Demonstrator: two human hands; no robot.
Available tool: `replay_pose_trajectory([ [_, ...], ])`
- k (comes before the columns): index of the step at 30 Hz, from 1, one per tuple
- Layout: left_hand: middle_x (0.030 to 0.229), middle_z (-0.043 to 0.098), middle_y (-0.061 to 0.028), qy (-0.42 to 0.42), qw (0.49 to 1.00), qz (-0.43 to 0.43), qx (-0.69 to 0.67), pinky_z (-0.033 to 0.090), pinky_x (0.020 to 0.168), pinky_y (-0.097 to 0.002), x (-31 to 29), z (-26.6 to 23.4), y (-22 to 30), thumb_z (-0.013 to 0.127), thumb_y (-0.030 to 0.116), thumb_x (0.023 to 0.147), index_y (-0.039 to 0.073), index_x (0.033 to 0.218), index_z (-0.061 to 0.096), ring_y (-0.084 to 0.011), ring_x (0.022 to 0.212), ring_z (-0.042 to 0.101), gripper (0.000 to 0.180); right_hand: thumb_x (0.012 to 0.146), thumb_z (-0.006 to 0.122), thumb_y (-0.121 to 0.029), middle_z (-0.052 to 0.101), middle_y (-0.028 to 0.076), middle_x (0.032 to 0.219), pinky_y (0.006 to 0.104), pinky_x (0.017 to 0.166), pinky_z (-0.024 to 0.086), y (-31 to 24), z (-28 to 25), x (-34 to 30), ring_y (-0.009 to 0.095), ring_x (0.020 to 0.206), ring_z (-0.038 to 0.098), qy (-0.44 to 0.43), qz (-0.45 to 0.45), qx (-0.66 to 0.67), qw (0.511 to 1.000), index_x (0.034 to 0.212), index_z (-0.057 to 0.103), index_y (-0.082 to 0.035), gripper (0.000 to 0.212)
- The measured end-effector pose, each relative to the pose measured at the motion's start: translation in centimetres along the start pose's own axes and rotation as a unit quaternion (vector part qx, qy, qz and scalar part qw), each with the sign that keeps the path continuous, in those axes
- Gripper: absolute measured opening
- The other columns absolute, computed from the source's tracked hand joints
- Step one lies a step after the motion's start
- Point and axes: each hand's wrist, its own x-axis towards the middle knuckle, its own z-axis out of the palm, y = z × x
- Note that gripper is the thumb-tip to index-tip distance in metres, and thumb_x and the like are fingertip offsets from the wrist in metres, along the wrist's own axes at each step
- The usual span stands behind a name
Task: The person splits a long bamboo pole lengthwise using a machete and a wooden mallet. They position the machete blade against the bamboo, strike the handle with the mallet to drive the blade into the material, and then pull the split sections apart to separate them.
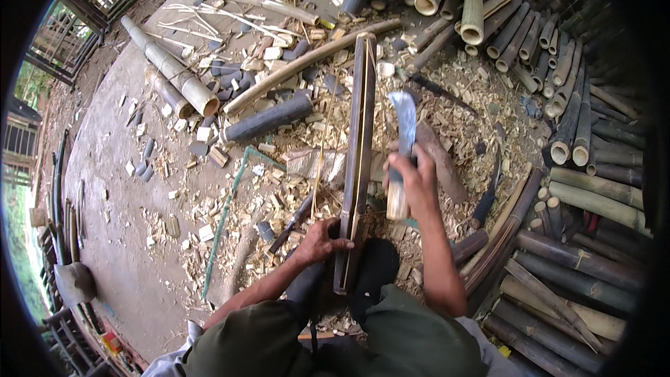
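Observation:
A long dark bamboo piece (354, 160) stands nearly lengthwise before me, with a pale slit running down it. Near its lower end my left hand (322, 241) is closed around it, thumb across the front. To its right, my right hand (417, 180) is wrapped round the handle of a billhook (405, 119). The broad, curved blade points up and away from me, apart from the bamboo. The wooden butt of its handle sticks out below my fist. Behind the bamboo lies a short log (314, 166), partly hidden by it.
Wood chips (279, 195) litter the ground. Another knife (293, 222) lies by my left hand, and a dark-handled blade (486, 199) lies at the right. Cut bamboo (579, 251) is stacked along the right, with loose poles (174, 73) at the far left. A green strip (222, 227) lies bent.

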Motion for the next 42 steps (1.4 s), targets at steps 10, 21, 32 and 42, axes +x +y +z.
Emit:
replay_pose_trajectory([
  [10,0.11,0.074,-0.0198,0.043,0.997,0.005,0.069,0.054,0.091,-0.0403,0.1,0.7,-1.9,0.091,0.032,0.076,-0.002,0.121,0.068,-0.0306,0.101,0.071,0.06,0.098,0.066,-0.016,0.062,0.005,0.074,0.0286,0.058,0.05,5.6,0.2,-13.7,0.011,0.061,0.06,-0.077,0.077,-0.054,0.993,0.118,0.06,0.002,0.028],
  [21,0.102,0.076,-0.0212,0.055,0.995,-0.02,0.08,0.055,0.089,-0.0431,0.0,1.7,0.2,0.089,0.03,0.078,-0.003,0.118,0.07,-0.032,0.096,0.073,0.056,0.092,0.072,-0.02,0.065,0.028,0.09,0.0486,0.073,0.053,6.8,-0.2,-15.7,0.047,0.085,0.066,-0.065,-0.007,-0.262,0.963,0.111,0.06,0.006,0.034],
  [32,0.101,0.075,-0.0217,0.043,0.993,-0.031,0.109,0.054,0.089,-0.0459,-0.3,1.8,1.3,0.089,0.034,0.079,-0.002,0.119,0.067,-0.035,0.098,0.072,0.059,0.093,0.066,-0.02,0.067,0.032,0.088,0.0526,0.074,0.054,4.5,1.3,-3.9,0.049,0.085,0.068,-0.027,-0.113,-0.316,0.942,0.103,0.059,0.008,0.031],
  [42,0.094,0.073,-0.0187,0.049,0.99,-0.039,0.13,0.054,0.085,-0.0442,-0.3,1.5,1.1,0.088,0.038,0.08,0.0,0.115,0.069,-0.0304,0.09,0.072,0.055,0.095,0.061,-0.016,0.062,0.012,0.071,0.0414,0.051,0.047,-0.3,2.7,6.8,0.024,0.056,0.06,-0.043,-0.049,-0.344,0.937,0.09,0.058,0.003,0.02],
])
